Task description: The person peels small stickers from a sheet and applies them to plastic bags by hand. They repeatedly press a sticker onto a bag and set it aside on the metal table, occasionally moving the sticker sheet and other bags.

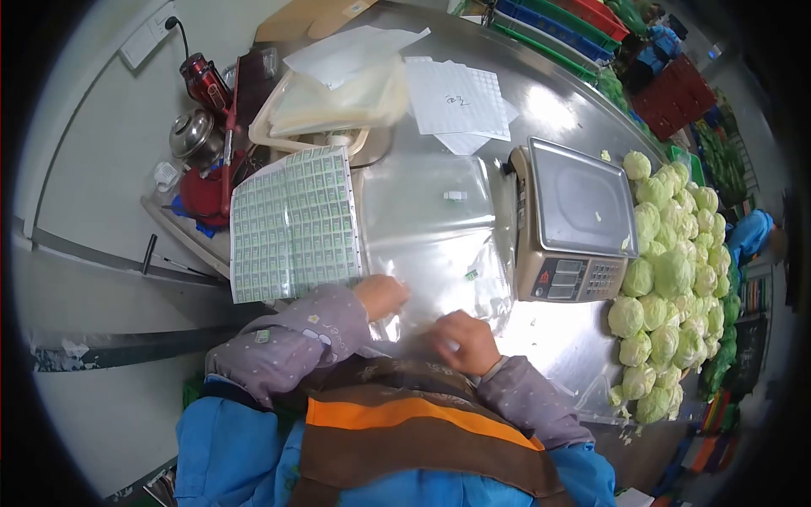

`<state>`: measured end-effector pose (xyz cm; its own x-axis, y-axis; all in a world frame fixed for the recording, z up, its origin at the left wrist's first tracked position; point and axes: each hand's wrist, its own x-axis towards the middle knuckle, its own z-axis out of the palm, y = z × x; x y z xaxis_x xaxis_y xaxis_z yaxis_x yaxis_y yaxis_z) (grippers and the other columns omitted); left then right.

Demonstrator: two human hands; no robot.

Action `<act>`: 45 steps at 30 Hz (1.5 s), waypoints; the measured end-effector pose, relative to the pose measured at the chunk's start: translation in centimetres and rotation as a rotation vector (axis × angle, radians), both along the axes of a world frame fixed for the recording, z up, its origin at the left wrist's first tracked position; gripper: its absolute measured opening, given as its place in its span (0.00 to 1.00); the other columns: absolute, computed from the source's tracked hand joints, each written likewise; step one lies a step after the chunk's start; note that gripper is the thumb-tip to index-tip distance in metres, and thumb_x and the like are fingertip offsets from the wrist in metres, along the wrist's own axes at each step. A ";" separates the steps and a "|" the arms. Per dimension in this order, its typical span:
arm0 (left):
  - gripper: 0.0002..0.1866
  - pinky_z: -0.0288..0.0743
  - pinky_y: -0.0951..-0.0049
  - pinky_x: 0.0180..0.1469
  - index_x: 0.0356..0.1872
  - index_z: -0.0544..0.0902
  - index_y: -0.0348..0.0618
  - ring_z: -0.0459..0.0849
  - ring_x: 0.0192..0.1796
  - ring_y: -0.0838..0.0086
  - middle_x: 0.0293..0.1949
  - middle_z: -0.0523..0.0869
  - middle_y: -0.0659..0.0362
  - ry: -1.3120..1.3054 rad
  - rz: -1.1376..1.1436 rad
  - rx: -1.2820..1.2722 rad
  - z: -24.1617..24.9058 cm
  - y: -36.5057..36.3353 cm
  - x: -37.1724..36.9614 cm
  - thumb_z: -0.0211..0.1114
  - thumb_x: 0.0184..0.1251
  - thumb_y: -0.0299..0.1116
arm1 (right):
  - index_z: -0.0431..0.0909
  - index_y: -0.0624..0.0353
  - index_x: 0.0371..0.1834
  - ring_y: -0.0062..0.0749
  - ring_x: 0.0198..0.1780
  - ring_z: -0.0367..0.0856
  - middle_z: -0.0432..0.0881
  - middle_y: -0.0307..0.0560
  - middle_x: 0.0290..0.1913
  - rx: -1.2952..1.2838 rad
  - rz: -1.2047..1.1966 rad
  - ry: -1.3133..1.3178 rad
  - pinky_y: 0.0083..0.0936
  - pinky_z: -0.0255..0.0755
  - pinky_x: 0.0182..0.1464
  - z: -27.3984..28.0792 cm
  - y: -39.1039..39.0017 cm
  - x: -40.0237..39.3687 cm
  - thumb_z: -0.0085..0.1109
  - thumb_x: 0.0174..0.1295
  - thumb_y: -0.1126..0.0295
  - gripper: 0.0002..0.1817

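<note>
My left hand (384,297) is over the lower left part of a stack of clear plastic bags (427,203), its fingertips smeared by motion. Curled in toward the palm, the fingers of my right hand (467,342) are at the bags' near edge, close to my apron; a small pale spot shows there, and I cannot tell what they hold. A small white label (455,195) and a small green-and-white label (471,274) lie on the bags. Left of them, beside my left forearm, is a sheet of green printed labels (291,224). One green label (262,336) sticks to my left sleeve.
A weighing scale (583,203) with a metal tray stands right of the bags. Green cabbages (673,275) are heaped along the right edge. Behind are white sheets (456,100), a basket (263,127) of plastic film, a kettle (196,135) and stacked crates (553,29).
</note>
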<state>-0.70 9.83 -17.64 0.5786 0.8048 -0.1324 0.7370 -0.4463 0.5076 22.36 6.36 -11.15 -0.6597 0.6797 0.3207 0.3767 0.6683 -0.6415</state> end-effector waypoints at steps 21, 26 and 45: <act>0.41 0.73 0.67 0.48 0.61 0.69 0.47 0.84 0.43 0.62 0.36 0.85 0.53 -0.067 1.001 0.058 5.3 9.7 -24.2 0.79 0.42 0.39 | 0.57 0.41 0.70 0.47 0.74 0.48 0.55 0.41 0.73 -0.082 0.201 -0.637 0.52 0.43 0.72 -2.8 0.1 -0.6 0.65 0.50 0.46 0.43; 0.09 0.75 0.72 0.39 0.32 0.83 0.36 0.83 0.35 0.67 0.31 0.85 0.56 -0.431 0.765 -0.018 10.7 6.4 -21.2 0.71 0.51 0.27 | 0.71 0.51 0.62 0.44 0.66 0.67 0.72 0.49 0.63 -0.700 0.117 -0.207 0.39 0.58 0.68 -1.5 2.9 -0.6 0.72 0.47 0.63 0.35; 0.06 0.61 0.70 0.33 0.31 0.83 0.49 0.73 0.31 0.68 0.25 0.75 0.63 -0.186 0.147 0.703 20.0 -3.3 -8.1 0.67 0.50 0.31 | 0.77 0.62 0.49 0.28 0.32 0.79 0.79 0.47 0.30 -0.261 0.115 0.113 0.25 0.73 0.39 15.1 5.4 -10.2 0.65 0.50 0.82 0.20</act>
<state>-8.75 6.54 2.35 0.4209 0.7345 0.5324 0.7442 -0.6152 0.2603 12.20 11.75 4.00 -0.7068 0.6720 0.2208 0.2248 0.5094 -0.8307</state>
